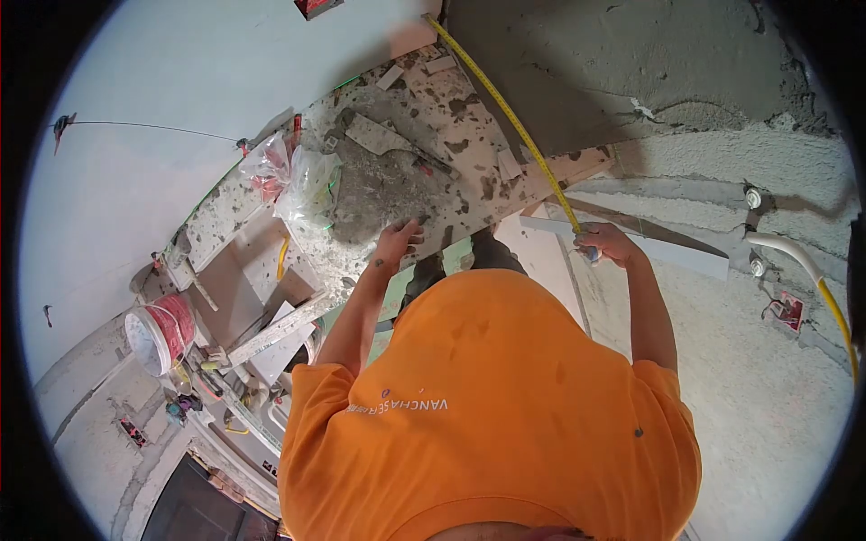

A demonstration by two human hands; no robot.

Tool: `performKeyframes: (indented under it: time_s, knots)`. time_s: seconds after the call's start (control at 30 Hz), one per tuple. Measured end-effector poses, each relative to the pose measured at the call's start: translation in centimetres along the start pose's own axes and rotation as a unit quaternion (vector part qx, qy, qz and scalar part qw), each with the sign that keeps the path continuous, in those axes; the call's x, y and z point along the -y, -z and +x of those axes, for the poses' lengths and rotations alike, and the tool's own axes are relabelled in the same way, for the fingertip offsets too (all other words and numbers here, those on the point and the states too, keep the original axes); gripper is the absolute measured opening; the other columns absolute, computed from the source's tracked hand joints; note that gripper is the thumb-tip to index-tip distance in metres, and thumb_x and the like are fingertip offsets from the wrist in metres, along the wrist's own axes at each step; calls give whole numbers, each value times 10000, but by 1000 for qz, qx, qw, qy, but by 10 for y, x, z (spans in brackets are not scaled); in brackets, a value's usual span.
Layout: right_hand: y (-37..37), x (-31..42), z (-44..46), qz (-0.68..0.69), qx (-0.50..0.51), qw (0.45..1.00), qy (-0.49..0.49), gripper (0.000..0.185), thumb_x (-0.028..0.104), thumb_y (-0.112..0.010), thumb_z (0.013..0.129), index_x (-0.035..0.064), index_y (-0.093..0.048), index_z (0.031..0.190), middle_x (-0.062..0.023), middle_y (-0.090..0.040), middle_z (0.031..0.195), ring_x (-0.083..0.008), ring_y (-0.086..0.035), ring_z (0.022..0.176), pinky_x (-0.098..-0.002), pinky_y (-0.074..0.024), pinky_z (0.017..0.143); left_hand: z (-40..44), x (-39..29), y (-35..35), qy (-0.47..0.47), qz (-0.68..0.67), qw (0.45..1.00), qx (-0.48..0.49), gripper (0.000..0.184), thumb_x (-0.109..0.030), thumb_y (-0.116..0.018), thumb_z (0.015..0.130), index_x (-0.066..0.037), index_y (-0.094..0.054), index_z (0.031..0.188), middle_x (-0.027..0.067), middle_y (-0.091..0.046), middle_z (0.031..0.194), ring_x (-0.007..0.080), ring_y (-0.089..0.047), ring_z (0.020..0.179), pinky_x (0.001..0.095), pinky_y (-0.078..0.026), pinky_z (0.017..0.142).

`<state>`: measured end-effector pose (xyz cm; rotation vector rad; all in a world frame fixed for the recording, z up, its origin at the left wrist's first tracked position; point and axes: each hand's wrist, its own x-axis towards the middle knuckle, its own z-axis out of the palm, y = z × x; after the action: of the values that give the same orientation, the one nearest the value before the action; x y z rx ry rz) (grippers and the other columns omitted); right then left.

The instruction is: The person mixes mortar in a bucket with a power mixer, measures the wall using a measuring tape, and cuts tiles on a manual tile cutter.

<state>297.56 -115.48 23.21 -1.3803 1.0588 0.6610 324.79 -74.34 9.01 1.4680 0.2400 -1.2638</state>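
Observation:
A yellow tape measure blade (505,106) runs from the wall corner at the top down to my right hand (603,243), whose fingers are closed round its near end. My left hand (399,242) hangs over the edge of the mortar-spattered board (469,194), fingers apart and holding nothing. On the board beyond it lie a wide flat trowel (379,137) and small pale tile pieces (510,165). Clear plastic bags (311,185) rest at the board's left side. A long pale strip (672,255) passes beside my right hand.
A red and white bucket (161,335) stands at the left. Wet grey plaster (586,63) covers the surface at the upper right. A white and yellow hose (803,257) and red wall boxes (787,311) are on the right wall. Below the board are wooden frame parts (275,329).

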Motion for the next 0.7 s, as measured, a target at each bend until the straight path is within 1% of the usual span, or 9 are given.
performKeyframes:
  time_s: [0.17,0.27,0.4,0.5,0.6,0.7]
  knots:
    - [4,-12,7,-7,5,1000,8,266,302,-753,824,61,-694,919,-3,-617,748,-121,-576,653,-330,-541,588,1,1,-2,2,-5,1000,9,359,-368,-610,978,-60,-624,1161,44,-687,1064,143,-624,852,292,-472,709]
    - [1,-4,7,-16,17,999,23,262,298,-750,821,59,-697,916,-6,-630,756,-119,-578,652,-326,-537,585,0,2,-3,-2,-6,1000,3,356,-366,-608,979,-60,-623,1160,45,-687,1064,143,-624,850,291,-472,708]
    - [-11,7,-3,-11,10,1000,-1,264,293,-746,820,53,-706,923,-19,-645,777,-126,-577,649,-330,-539,583,-1,4,0,-6,1,1000,0,357,-368,-606,980,-60,-622,1160,46,-685,1062,145,-626,849,289,-472,708]
    - [-9,2,2,-13,10,1000,14,264,288,-741,826,48,-714,932,-24,-659,797,-129,-587,660,-325,-533,578,-5,9,4,-13,8,1000,9,368,-371,-608,978,-57,-620,1170,47,-685,1061,146,-628,849,289,-473,708]
    - [-8,1,2,-15,14,999,27,263,285,-738,830,44,-716,932,-26,-663,800,-129,-597,669,-324,-530,576,-10,11,7,-10,-19,1000,4,381,-375,-610,977,-61,-618,1192,46,-685,1059,142,-626,843,285,-476,704]
    - [-9,6,2,-19,15,999,29,263,282,-738,831,41,-716,935,-28,-665,803,-130,-604,676,-323,-528,574,-14,13,11,-11,-12,1000,-5,385,-377,-612,975,-66,-618,1201,46,-685,1059,138,-623,838,283,-478,700]
